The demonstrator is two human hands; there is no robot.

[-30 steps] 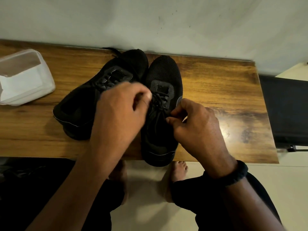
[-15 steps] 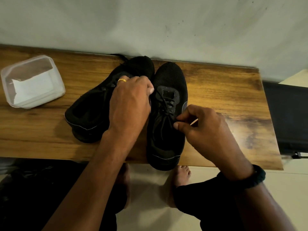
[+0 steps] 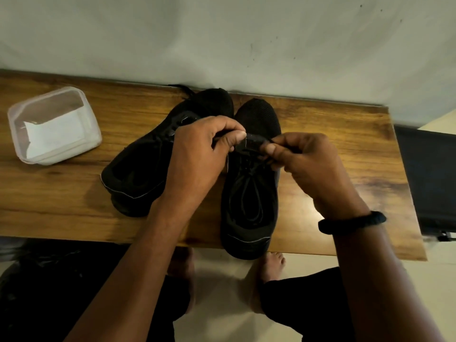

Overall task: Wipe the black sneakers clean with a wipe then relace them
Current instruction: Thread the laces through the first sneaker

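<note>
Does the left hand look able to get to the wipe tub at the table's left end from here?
Likely yes, once it lets go. The left hand pinches a lace over the right sneaker. Only the low left sneaker lies between it and the wipe tub.

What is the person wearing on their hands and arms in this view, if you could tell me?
Neither hand is gloved. The left hand shows no ring, watch or band from this angle. The right hand has a chunky black wristband, seemingly braided, snug round the wrist. No sleeves are in view.
</note>
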